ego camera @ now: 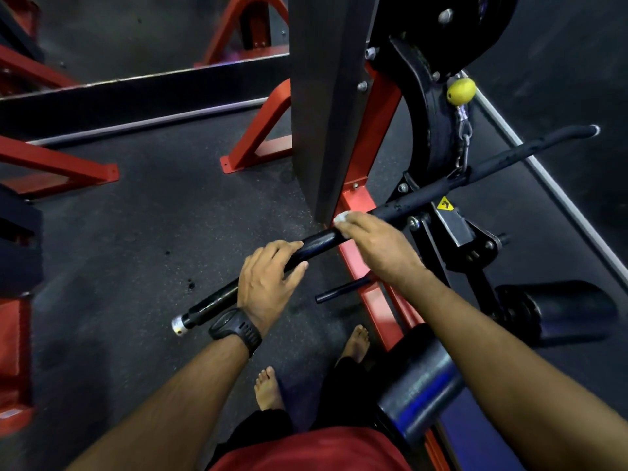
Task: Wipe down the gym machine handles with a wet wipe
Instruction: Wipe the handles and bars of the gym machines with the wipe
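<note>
Pulldown bar (pixel 401 207): long, black, straight with the far tip bent down. It runs diagonally through frame centre, from 8 o'clock to 2 o'clock. Chrome end cap (pixel 179 325) on the near end. The stretch between the two hands looks glossy; beyond the right hand the coating reads matt and lightly textured. It hangs from a chain (pixel 464 144) clipped near its middle, with a yellow ball stop (pixel 460 91) just above the chain.

Wet wipe (pixel 341 218): white, bunched small, pressed on top of the bar just off centre toward 1 o'clock. Only a corner shows past the fingertips.

Right hand (pixel 373 244): palm down over the bar, fingers curled, holding the wipe against the bar. Can't tell how far the thumb wraps underneath.

Left hand (pixel 268 277): closed round the bar at 7 o'clock from the right hand, fingers over the top and thumb underneath, a short gap of bare bar between the hands. Black watch (pixel 234 329) on that wrist.

Rest: red frame beam (pixel 373 300) passes under the bar, with a short black peg (pixel 339 292) sticking out of it. Black roller pad (pixel 418 385) at 5 o'clock, beside the right forearm. Two bare feet on the dark speckled floor (pixel 153 232) at 6 o'clock.
</note>
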The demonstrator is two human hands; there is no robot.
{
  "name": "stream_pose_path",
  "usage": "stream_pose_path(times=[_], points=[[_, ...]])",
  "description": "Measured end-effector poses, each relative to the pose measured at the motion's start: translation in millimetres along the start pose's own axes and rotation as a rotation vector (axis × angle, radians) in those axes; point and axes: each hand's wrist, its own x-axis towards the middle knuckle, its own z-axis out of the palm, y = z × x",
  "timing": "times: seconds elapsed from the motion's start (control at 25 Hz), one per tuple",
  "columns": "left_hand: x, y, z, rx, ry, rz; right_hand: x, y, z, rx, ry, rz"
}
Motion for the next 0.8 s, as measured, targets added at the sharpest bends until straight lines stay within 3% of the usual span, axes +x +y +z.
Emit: stream_pose_path(times=[0.08, 0.2, 0.24, 0.4, 0.56, 0.68, 0.72, 0.8], points=[[1.8, -0.6, 1.6, -0.021, -0.011, -0.012, -4.3, -1.2, 11.7, 0.034, 0.134, 0.142], [1.8, -1.9, 4.1, -0.037, -0.022, -0.009, -17.9, -12.9, 29.2, -0.029, 0.178, 0.005], [0.8, -1.8, 4.7, -0.038, -0.030, -0.003, -20.3, -20.2, 32.2, 0.031, 0.211, 0.057], [1.0, 0.8, 4.2, -0.043, -0.015, -0.021, -21.9, -66.6, 41.7, 0.442, 0.445, 0.461], [-1.1, 3.3, 2.7, -0.039, -0.006, -0.013, -6.1, -128.2, 59.7, 0.898, 0.696, 1.156], [-3.8, 4.0, 0.1, -0.035, -0.007, -0.001, 18.9, -112.0, 56.9, 1.420, 0.855, 1.363], [-4.0, 3.9, -0.1, -0.031, -0.017, 0.010, 22.7, -102.3, 55.5, 1.498, 0.932, 1.414], [-4.9, 3.8, 0.1, -0.023, -0.026, 0.016, 20.9, -94.1, 48.3, 1.522, 0.905, 1.423]])
